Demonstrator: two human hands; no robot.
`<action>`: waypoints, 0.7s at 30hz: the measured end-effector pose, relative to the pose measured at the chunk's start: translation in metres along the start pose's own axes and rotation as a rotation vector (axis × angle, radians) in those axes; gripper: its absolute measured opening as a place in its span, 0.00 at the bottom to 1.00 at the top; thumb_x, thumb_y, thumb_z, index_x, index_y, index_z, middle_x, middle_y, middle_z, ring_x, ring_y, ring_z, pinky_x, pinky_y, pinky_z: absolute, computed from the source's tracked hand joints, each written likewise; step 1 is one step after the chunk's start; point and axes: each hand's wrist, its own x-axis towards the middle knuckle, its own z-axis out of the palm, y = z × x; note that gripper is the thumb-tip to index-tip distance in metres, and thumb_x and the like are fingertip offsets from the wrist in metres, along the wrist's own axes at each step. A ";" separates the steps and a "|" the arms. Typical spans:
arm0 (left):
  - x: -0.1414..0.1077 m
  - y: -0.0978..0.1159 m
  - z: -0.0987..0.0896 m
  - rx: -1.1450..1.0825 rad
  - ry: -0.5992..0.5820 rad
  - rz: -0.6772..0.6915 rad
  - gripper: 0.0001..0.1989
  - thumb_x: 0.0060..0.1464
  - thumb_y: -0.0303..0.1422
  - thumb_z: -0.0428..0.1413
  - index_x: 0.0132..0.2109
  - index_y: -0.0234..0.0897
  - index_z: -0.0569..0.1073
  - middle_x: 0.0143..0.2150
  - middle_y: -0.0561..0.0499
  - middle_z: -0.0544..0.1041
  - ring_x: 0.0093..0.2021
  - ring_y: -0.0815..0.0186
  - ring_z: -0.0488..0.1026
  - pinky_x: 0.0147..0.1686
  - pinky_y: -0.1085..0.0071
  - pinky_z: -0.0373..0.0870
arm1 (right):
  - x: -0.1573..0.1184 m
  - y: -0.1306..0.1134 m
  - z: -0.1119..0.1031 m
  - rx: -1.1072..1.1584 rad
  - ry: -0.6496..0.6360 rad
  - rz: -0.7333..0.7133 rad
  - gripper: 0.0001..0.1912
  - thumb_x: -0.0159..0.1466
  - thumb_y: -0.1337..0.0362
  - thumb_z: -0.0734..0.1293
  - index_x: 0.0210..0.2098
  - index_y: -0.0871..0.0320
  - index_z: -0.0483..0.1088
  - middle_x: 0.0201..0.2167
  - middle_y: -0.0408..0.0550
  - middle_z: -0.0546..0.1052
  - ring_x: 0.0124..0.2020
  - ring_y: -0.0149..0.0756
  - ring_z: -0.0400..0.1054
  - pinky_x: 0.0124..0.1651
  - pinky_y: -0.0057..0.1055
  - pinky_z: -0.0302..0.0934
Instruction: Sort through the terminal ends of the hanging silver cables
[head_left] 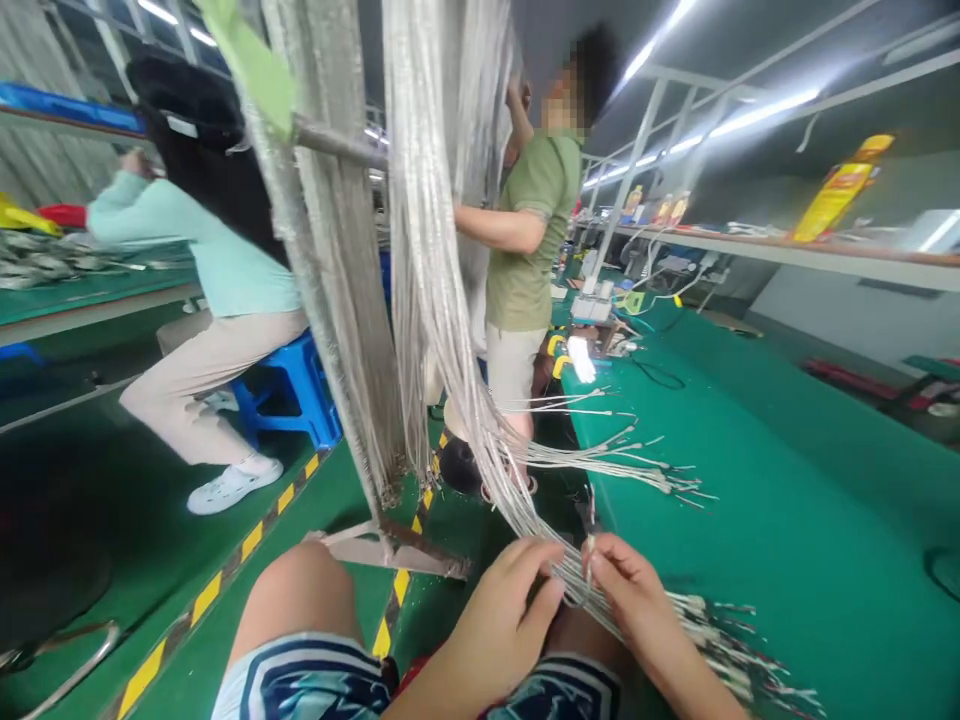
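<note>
Long silvery-white cables (pixel 442 260) hang from above in a thick bundle and sweep down past my knees to the green table. My right hand (pixel 634 595) pinches one cable near its stripped end (pixel 592 515), which points upward. Close by on the left, my left hand (pixel 514 610) is beside the bundle, its fingers curved and the thumb apart from the index finger. I see nothing clearly held in it. Cable ends with short coloured wires (pixel 739 640) lie on the table beyond my right wrist. Another group of cable ends (pixel 667 480) fans out farther up.
The green table (pixel 810 530) runs along my right, under a shelf (pixel 750 243) with a yellow bottle (pixel 844 190). A metal rack post (pixel 322 330) stands ahead left. One person (pixel 536 220) stands behind the cables; another (pixel 225 260) sits on a blue stool (pixel 292 390).
</note>
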 end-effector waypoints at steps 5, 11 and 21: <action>0.040 0.004 0.043 -0.356 0.036 -0.060 0.11 0.62 0.39 0.56 0.43 0.36 0.77 0.43 0.46 0.75 0.43 0.61 0.72 0.44 0.68 0.70 | -0.004 0.001 0.000 0.008 0.023 -0.042 0.21 0.64 0.49 0.70 0.26 0.57 0.65 0.23 0.39 0.64 0.27 0.32 0.56 0.31 0.28 0.52; 0.032 -0.008 0.054 -0.533 0.077 -0.240 0.13 0.66 0.41 0.51 0.41 0.35 0.73 0.36 0.50 0.73 0.39 0.65 0.70 0.44 0.71 0.68 | -0.011 -0.001 0.010 0.024 0.078 -0.081 0.19 0.66 0.50 0.68 0.28 0.57 0.65 0.25 0.39 0.65 0.27 0.32 0.57 0.31 0.27 0.53; 0.022 0.001 0.050 -0.561 -0.160 -0.339 0.17 0.68 0.42 0.47 0.36 0.34 0.68 0.21 0.57 0.62 0.21 0.73 0.55 0.24 0.76 0.52 | -0.017 -0.011 0.005 -0.071 0.201 -0.242 0.08 0.71 0.58 0.63 0.41 0.55 0.72 0.35 0.46 0.70 0.32 0.34 0.66 0.34 0.31 0.60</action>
